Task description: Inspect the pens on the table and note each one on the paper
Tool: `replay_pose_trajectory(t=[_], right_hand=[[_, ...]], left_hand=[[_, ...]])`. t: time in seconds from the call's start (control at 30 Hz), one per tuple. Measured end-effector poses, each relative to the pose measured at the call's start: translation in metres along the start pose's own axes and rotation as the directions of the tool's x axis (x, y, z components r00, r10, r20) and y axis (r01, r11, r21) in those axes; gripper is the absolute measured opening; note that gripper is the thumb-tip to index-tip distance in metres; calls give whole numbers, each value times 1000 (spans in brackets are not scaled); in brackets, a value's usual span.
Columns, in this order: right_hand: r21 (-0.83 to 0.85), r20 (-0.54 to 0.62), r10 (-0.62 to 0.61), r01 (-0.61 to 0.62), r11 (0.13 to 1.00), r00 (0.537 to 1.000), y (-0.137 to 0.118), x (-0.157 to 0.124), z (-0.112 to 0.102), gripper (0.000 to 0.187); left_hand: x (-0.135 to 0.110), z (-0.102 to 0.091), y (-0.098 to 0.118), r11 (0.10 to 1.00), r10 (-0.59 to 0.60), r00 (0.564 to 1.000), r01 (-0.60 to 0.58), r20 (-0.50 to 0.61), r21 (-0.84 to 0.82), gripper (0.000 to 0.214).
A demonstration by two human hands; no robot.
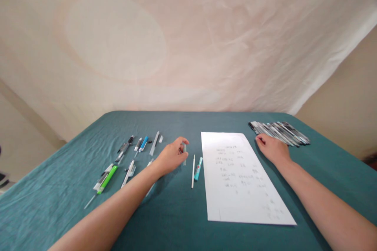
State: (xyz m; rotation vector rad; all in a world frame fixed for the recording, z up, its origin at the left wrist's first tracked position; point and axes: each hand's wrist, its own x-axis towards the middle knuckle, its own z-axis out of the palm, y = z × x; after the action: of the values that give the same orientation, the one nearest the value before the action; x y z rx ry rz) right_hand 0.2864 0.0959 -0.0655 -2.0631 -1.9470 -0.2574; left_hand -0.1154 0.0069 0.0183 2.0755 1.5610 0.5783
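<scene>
My left hand [172,157] is over the cloth left of the paper, its curved fingers and thumb closed around a small clear pen barrel [185,158]. Just right of it lie a thin white pen refill [193,172] and a teal pen part [198,169], side by side. A sheet of white paper [235,204] with handwriting lies between my hands. Beyond the sheet's right edge, my right hand [272,149] rests on the cloth with fingers curled in and nothing visible in them. It is close to a row of pens [279,132].
A dark green cloth [176,227] covers the table. On the left lie several pen parts, including a bright green barrel [107,179], a blue piece [143,143], a clear tube [154,143] and a white pen part [128,173]. A pale curtain [188,47] hangs behind.
</scene>
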Motion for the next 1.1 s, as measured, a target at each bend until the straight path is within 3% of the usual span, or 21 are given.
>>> replay_pose_trajectory(t=[0.2,0.4,0.63,0.83,0.97,1.03,1.1], right_hand=[[-9,3,4,-4,1000,1000,0,0,0,25],[-3,6,-1,1,1000,1000,-2,-1,-2,25],[-9,21,8,-8,1000,1000,-4,-1,-4,26],[31,10,17,-17,999,1000,0,-1,-1,26],[195,-90,62,-43,980,994,-11,-3,-19,28],[417,-61,51,-21,909,997,-33,-10,-39,30],[681,115,-85,-16,732,990,-68,-27,-63,33]], left_hand=[[-9,12,11,940,81,988,-119,130,321,18],[-9,30,14,885,-14,996,-29,87,464,23],[-9,28,20,849,-80,992,17,95,529,23],[-8,27,15,896,-113,993,83,43,437,18],[-4,19,15,969,-93,996,88,11,232,17],[-1,17,18,993,-66,998,65,5,98,21],[1,20,20,999,-44,999,44,-11,-17,28]])
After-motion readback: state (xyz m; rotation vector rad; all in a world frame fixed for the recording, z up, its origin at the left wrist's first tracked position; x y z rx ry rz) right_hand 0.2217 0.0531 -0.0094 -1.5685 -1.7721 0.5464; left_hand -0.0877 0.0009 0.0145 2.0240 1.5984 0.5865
